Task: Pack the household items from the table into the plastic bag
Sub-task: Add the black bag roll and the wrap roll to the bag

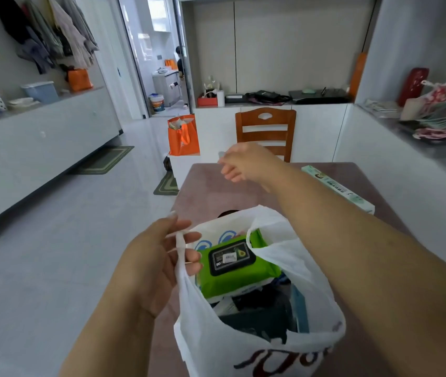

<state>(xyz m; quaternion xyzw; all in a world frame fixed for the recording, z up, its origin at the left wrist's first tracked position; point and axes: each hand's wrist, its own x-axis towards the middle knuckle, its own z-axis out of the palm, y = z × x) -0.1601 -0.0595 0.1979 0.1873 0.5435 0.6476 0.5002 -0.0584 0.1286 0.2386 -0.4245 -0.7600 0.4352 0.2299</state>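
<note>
Left hand: your left hand (pixel 162 257) pinches one handle of the plastic bag (pixel 243 346) between thumb and fingertips, the strap running down across the fingers. Lifting that handle appears to keep the mouth of the bag open for loading.

Right hand: your right hand (pixel 243 164) is stretched out over the far edge of the table (pixel 211 191), fingers loosely bent and blurred. Something small and pale may sit at the fingertips, but whether it grips anything cannot be told.

Plastic bag: it stands at the near edge of the table, below your forearms, mouth upward. The second handle (pixel 268 240) hangs slack toward the right (nothing holds it).

Wipes pack: the green wipes pack (pixel 239 268) lies on top of the bag's contents, lid face up, tilted against the far wall of the bag, probably because it rests on bulkier things beneath.

Long box: a pale green box (pixel 337 187) lies along the right edge of the table, well apart from the bag; judged to be left to pack.

Hidden or unclear: the dark items under the wipes pack cannot be identified. A dark object (pixel 227 213) behind the bag's far wall is mostly covered. The bag's printed lettering is cut off by the lower frame edge. The near right corner of the table is covered by your right forearm.
</note>
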